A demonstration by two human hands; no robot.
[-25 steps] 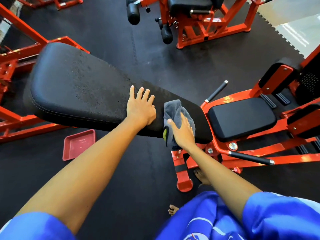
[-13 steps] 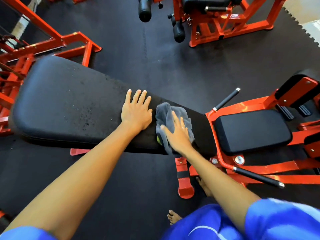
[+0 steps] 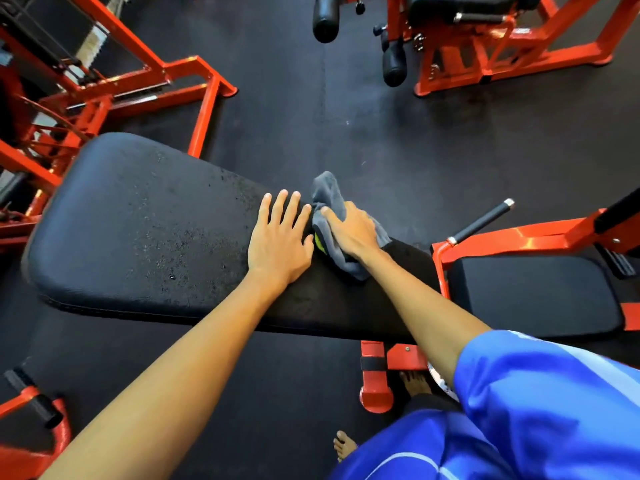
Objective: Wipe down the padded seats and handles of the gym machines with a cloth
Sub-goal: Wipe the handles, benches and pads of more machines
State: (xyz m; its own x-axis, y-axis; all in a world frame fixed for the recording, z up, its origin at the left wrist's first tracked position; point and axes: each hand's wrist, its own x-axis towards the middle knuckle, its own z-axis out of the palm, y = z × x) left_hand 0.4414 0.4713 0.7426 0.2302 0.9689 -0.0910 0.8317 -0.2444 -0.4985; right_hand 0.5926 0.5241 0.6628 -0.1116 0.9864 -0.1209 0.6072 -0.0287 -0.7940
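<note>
- Head-camera view looking down on a long black back pad (image 3: pixel 138 230) of a red gym bench. The pad runs from its wide end at 9 o'clock to its narrow end near 4 o'clock.
- The left hand (image 3: pixel 280 240) lies flat on the pad at the centre, fingers straight and slightly spread, holding nothing.
- The right hand (image 3: pixel 351 228), just beside it at 2 o'clock, presses down on a bunched grey cloth (image 3: pixel 327 192). Its fingers lie over the fabric; whether the fingertips dig in cannot be told.
- The cloth sits on the narrow part of the pad, and its top fold reaches past the far edge at 12 o'clock.
- Risk: that overhanging fold could drag the cloth off onto the black rubber floor (image 3: pixel 433 143) if the wipe pushes toward 12 o'clock.
- Risk: the cloth is wadded, so it probably touches little of the pad and may leave streaks.
- Risk: the left hand lies in the path toward 9 o'clock, so the patch beneath it may be missed.
- Risk: pale speckles cover the wide end. If they are moisture, the bracing palm could slide.
- Risk: a bare foot (image 3: pixel 414 382) at 5 o'clock stands against the red frame foot (image 3: pixel 375 393) and could be stubbed.
- The seat pad (image 3: pixel 533 292) at 4 o'clock and the handle bar (image 3: pixel 481 220) at 2 o'clock look still to be wiped.
</note>
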